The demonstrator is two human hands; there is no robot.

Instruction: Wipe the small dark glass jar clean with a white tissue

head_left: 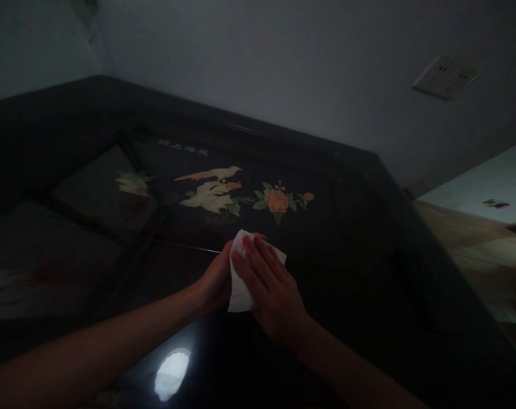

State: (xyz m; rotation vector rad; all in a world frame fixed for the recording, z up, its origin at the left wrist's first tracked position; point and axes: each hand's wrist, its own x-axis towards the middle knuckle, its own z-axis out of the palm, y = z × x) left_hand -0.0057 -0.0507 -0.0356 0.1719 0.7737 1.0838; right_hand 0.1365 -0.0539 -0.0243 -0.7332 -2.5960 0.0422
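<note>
Both my hands meet over a dark glossy cabinet top (347, 238) in dim light. A white tissue (239, 292) is sandwiched between them. My right hand (271, 289) lies over it with its fingers together and pressed flat on the tissue; a ring shows on one finger. My left hand (214, 282) is behind the tissue, gripping it from the left, its fingers mostly hidden. Just beyond the hands is an inlaid picture of birds (210, 190) and a pink flower (276, 200).
A second inlaid panel (113, 190) lies to the left. A bright light reflection (171, 372) shines on the surface near me. A pale wall with a socket plate (446, 76) rises behind. Wooden floor (474, 250) shows to the right of the cabinet edge.
</note>
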